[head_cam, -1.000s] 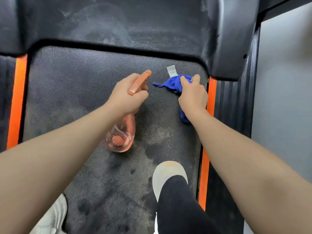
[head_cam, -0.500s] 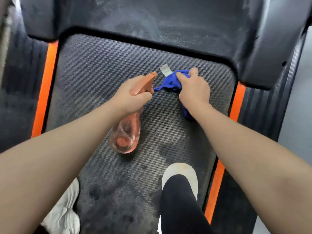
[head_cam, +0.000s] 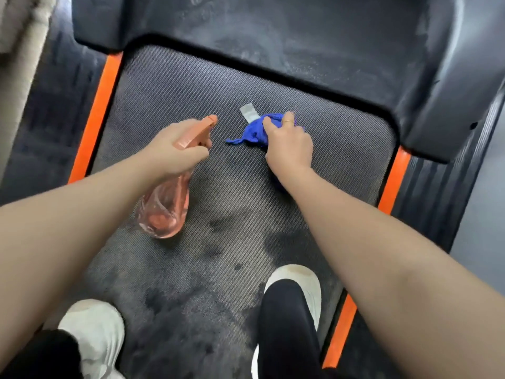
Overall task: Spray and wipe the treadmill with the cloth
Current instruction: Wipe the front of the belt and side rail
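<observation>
We are standing on the treadmill (head_cam: 169,86) and leaning over its belt (head_cam: 328,149), with the job plainly under way but not finished. Our left hand (head_cam: 175,151) is wrapped round the neck of the spray bottle (head_cam: 166,206), fingers curled at the trigger, the orange nozzle pointing toward the front end of the belt and the clear pink body hanging below our wrist, above the belt rather than resting on it as far as we can tell. Our right hand (head_cam: 289,146) holds the cloth (head_cam: 257,132), bunched up blue under curled fingers and pressed down on the belt near its front edge, a little right of the middle; a loose tail of it trails toward the bottle and a pale label (head_cam: 249,112) sticks out at the far side. Around and between our two white shoes (head_cam: 93,332), toward the rear of the belt, dark blotches (head_cam: 278,242) mark the surface, which we take for wet spray, so that stretch looks sprayed and at least partly gone over. The strip of belt along the front edge, to the left and right of the cloth, looks dry and even. We judge that front strip is the part in hand. The dark cover (head_cam: 273,42) beyond the belt looks streaked and dusty, and the orange strips (head_cam: 95,116) and ribbed side rails show no wetness we can make out, so those appear still to be done.
</observation>
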A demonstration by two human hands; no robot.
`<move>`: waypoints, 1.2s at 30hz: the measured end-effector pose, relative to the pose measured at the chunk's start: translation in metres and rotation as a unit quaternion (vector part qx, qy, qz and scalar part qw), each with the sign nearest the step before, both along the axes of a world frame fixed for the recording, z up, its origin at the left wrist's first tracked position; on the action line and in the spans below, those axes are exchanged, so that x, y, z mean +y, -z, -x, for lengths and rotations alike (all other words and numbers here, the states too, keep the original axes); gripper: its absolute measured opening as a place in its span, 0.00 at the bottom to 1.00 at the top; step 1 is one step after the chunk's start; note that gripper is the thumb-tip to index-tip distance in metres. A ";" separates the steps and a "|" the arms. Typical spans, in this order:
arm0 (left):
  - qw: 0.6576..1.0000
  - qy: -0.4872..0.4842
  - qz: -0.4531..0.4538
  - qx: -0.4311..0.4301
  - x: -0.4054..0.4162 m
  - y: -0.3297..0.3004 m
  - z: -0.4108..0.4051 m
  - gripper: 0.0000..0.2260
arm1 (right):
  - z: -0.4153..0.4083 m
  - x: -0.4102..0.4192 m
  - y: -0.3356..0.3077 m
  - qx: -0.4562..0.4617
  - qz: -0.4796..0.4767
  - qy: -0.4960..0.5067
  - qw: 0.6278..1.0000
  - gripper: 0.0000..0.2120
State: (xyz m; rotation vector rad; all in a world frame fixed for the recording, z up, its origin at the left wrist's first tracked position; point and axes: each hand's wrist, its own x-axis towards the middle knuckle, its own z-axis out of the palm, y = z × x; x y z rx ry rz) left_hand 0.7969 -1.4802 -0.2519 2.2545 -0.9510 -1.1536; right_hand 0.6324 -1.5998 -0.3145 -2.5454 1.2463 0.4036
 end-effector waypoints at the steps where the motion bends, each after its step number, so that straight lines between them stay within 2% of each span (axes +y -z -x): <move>1: 1.000 0.004 0.003 0.004 0.004 -0.001 -0.003 0.18 | -0.003 0.012 0.001 -0.016 0.004 -0.023 1.000 0.21; 4: 0.999 0.040 0.000 -0.004 0.012 -0.005 -0.014 0.22 | -0.006 0.054 -0.001 -0.059 0.020 -0.171 0.983 0.20; 6: 0.998 0.058 -0.011 -0.018 0.016 -0.007 -0.021 0.21 | -0.010 0.067 -0.002 -0.019 -0.037 -0.289 0.956 0.19; 8: 0.998 0.050 -0.021 -0.007 0.024 -0.011 -0.030 0.20 | -0.018 0.056 -0.007 -0.005 -0.039 -0.338 0.940 0.18; 9: 0.998 0.057 -0.027 -0.003 0.026 -0.012 -0.034 0.22 | -0.022 0.043 -0.009 0.000 -0.008 -0.320 0.947 0.18; 11: 0.995 0.095 -0.036 -0.008 0.028 -0.011 -0.040 0.27 | -0.024 0.017 -0.006 0.008 0.032 -0.163 0.986 0.19; 13: 0.993 0.109 -0.039 -0.018 0.031 -0.005 -0.046 0.27 | -0.027 0.008 -0.001 0.009 0.033 -0.022 0.999 0.20; 14: 0.994 0.105 -0.033 -0.019 0.032 -0.002 -0.048 0.25 | -0.029 0.012 -0.001 0.011 0.033 0.002 0.999 0.20; 16: 0.996 0.082 -0.025 -0.012 0.036 0.004 -0.049 0.19 | -0.034 0.038 -0.002 0.003 0.019 -0.037 0.999 0.21; 18: 0.998 0.064 -0.015 0.002 0.039 0.006 -0.053 0.14 | -0.041 0.078 -0.001 -0.006 -0.020 -0.142 0.990 0.23; 20: 0.999 0.038 -0.010 0.028 0.042 0.005 -0.061 0.13 | -0.047 0.112 -0.001 0.000 -0.060 -0.250 0.966 0.23; 22: 0.998 -0.003 -0.016 0.058 0.048 0.007 -0.071 0.13 | -0.057 0.112 -0.004 0.006 -0.064 -0.308 0.949 0.21; 24: 0.996 -0.035 -0.027 0.079 0.055 0.012 -0.078 0.13 | -0.066 0.094 -0.006 0.015 -0.025 -0.297 0.955 0.20; 28: 0.987 -0.113 -0.032 0.107 0.068 0.022 -0.092 0.11 | -0.099 0.070 -0.004 0.050 0.045 -0.145 0.987 0.20; 30: 0.981 -0.146 -0.015 0.124 0.069 0.023 -0.096 0.09 | -0.113 0.080 -0.006 0.059 0.047 -0.114 0.991 0.20; 32: 0.977 -0.164 0.007 0.136 0.073 0.022 -0.099 0.07 | -0.117 0.106 -0.009 0.057 0.014 -0.172 0.983 0.21; 35: 0.972 -0.173 0.034 0.155 0.080 0.020 -0.102 0.08 | -0.111 0.133 -0.011 0.050 -0.023 -0.356 0.933 0.20; 36: 0.972 -0.173 0.039 0.157 0.081 0.020 -0.106 0.08 | -0.116 0.125 -0.011 0.042 -0.011 -0.370 0.928 0.20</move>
